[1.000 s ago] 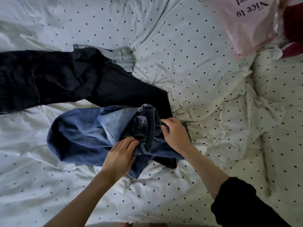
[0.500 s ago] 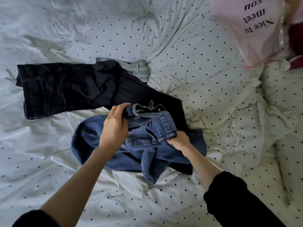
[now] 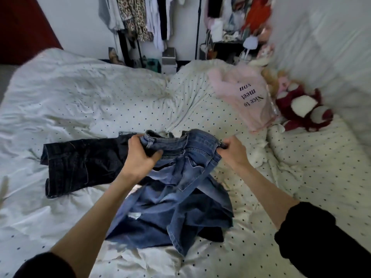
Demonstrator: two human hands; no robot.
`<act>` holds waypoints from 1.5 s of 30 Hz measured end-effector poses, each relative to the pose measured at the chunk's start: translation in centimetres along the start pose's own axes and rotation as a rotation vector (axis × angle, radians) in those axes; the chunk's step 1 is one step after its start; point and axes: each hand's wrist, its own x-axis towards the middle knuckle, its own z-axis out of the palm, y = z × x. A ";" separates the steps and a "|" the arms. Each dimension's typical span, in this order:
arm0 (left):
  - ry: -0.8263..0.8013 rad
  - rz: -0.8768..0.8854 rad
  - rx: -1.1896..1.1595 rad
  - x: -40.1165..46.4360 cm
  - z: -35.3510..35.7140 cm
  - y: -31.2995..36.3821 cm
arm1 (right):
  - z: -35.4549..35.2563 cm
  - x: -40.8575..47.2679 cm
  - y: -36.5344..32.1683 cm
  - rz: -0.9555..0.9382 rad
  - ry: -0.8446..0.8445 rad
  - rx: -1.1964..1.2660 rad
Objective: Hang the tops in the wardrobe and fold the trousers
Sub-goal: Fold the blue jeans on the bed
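Blue jeans hang crumpled over the bed, lifted by the waistband. My left hand grips the waistband's left end, and my right hand grips its right end. The legs trail in a heap on the dotted duvet. Dark, near-black trousers lie flat on the bed to the left, partly under the jeans. A sliver of a pale grey garment peeks out behind my left hand.
A pink bag printed "Nice to meet you" and a red plush toy lie at the bed's right. A clothes rail with hanging garments stands beyond the bed. A cluttered shelf is beside it.
Both hands have moved to the ends of the waistband and raised the jeans, spreading the waist wide. My view has tilted up, bringing the clothes rail and room into sight.
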 end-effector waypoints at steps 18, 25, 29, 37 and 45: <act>0.404 0.657 -0.263 5.1 -13.4 38.3 | -37.4 -5.2 -22.3 -0.492 0.774 0.282; 0.504 0.914 -0.309 2.8 -18.7 49.4 | -47.3 -8.6 -29.1 -0.634 0.904 0.596; 0.597 1.039 -0.334 1.4 -20.7 52.9 | -51.3 -10.9 -32.6 -0.819 0.992 0.787; 0.285 0.757 -0.067 4.8 -17.3 47.8 | -47.7 -7.7 -26.7 -0.601 0.760 0.683; 0.007 0.435 -0.127 5.1 -11.3 36.2 | -38.3 -3.7 -17.6 -0.390 0.579 0.596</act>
